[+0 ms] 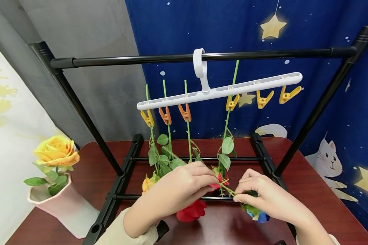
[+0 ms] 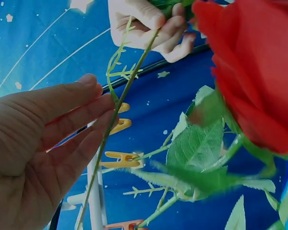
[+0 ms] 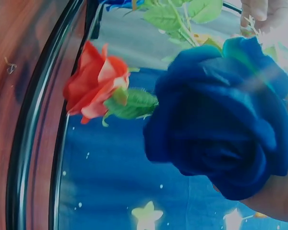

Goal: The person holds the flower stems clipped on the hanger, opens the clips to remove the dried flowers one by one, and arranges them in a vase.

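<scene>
My right hand pinches the stem of a blue rose near its leaves, with the bloom pointing down. The blue bloom fills much of the right wrist view. My left hand is beside the stem's other end; in the left wrist view its fingertips touch the thin stem while the thumb stands apart. A white hanger has yellow and orange clips along it. From its clips several roses hang head down, among them a red rose below my left hand and a smaller red one. My left forearm partly hides a yellow rose.
The hanger hooks over the bar of a black rack. Two yellow clips at its right end hold nothing. At left, a pale pink vase with a yellow-orange rose leans on the brown table.
</scene>
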A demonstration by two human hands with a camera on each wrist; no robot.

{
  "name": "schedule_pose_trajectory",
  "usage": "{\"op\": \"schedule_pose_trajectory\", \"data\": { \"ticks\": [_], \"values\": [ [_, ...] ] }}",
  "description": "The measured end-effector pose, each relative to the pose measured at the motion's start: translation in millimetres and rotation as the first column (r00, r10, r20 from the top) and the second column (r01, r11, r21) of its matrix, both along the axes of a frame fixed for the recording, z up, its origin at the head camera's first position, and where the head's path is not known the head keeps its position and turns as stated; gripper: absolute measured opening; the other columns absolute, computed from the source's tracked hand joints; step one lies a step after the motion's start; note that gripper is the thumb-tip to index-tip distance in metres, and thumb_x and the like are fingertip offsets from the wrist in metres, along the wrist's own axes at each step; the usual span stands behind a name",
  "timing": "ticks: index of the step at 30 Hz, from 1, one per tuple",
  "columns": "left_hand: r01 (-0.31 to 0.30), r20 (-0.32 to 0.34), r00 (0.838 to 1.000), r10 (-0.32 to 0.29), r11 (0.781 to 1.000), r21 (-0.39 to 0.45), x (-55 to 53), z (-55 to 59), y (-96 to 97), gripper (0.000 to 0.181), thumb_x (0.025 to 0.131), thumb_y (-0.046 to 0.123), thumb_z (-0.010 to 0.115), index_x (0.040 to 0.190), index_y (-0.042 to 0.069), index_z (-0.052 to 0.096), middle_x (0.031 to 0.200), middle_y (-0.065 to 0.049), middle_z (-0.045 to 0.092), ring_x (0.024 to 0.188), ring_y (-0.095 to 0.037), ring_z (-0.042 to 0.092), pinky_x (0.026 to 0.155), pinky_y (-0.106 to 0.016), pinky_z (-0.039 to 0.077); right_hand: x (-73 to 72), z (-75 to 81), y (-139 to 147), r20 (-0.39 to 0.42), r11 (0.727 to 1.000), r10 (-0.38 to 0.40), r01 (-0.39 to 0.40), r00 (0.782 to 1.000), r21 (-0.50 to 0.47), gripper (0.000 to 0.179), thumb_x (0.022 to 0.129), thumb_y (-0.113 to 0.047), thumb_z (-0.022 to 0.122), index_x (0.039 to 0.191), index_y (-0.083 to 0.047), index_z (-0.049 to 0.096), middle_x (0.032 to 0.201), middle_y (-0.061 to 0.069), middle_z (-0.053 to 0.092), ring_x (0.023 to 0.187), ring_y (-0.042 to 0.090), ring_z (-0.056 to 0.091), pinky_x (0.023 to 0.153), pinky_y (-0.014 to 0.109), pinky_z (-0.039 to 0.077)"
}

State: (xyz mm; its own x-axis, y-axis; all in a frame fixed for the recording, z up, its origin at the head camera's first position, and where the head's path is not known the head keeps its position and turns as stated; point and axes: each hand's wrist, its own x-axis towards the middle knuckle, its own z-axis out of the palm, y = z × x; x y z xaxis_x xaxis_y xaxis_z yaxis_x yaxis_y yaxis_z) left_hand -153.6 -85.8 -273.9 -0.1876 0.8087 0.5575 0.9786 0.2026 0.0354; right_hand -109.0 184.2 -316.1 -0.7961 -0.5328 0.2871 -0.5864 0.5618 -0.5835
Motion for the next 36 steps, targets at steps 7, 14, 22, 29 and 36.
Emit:
{"op": "schedule_pose_trajectory", "data": {
  "ticks": [7,14,22,29,36],
  "values": [
    [-0.086,0.043,0.995,0.089,0.994,-0.072,-0.3,-3.3,-11.5,0.01,0.088,0.015,0.076,0.098,0.014,0.076,0.09,0.006,0.069,0.084,-0.005,0.061,0.077,-0.01,0.05,-2.0,7.6,-15.2,0.014,0.999,-0.003,0.002,1.0,0.035,0.012,0.095,-0.034,0.065,0.085,-0.038,0.07,0.08,-0.019,0.051,0.08,0.0,0.045,0.064,0.017,0.047],
    [-0.115,0.13,0.982,0.136,0.981,-0.155,-2.8,1.4,-20.1,0.004,0.089,0.015,0.074,0.093,0.016,0.077,0.083,0.007,0.068,0.078,-0.003,0.06,0.073,-0.013,0.05,-3.7,20.3,-25.8,0.051,0.998,-0.017,0.014,0.999,0.058,0.013,0.095,-0.039,0.064,0.084,-0.038,0.071,0.083,-0.016,0.051,0.083,0.001,0.046,0.066,0.019,0.049],
    [-0.137,0.259,0.946,0.194,0.965,-0.224,-5.7,10.1,-29.1,0.008,0.09,0.017,0.073,0.094,0.017,0.079,0.085,0.008,0.073,0.079,0.001,0.063,0.072,-0.013,0.051,-7.4,29.1,-32.7,0.046,0.996,-0.028,0.024,0.999,0.087,0.011,0.093,-0.041,0.065,0.083,-0.041,0.07,0.086,-0.016,0.051,0.086,0.0,0.045,0.068,0.019,0.05],
    [-0.153,0.19,0.963,0.189,0.971,-0.185,-6.4,5.3,-33.7,0.005,0.088,0.018,0.075,0.09,0.019,0.079,0.083,0.01,0.074,0.078,0.001,0.066,0.067,-0.013,0.049,-7.0,28.5,-36.6,0.085,0.996,-0.025,0.018,0.996,0.082,0.011,0.092,-0.044,0.065,0.083,-0.04,0.07,0.086,-0.014,0.05,0.084,0.002,0.046,0.067,0.019,0.049],
    [-0.293,0.04,0.951,0.305,0.937,-0.19,-0.4,1.3,-37.2,0.004,0.083,0.028,0.078,0.085,0.03,0.079,0.06,0.02,0.056,0.066,-0.001,0.035,0.055,-0.019,0.021,-3.6,23.7,-38.4,0.108,0.998,-0.033,0.027,0.994,0.057,0.011,0.091,-0.047,0.065,0.087,-0.04,0.072,0.086,-0.013,0.05,0.081,0.001,0.046,0.064,0.018,0.049]
  ]
}}
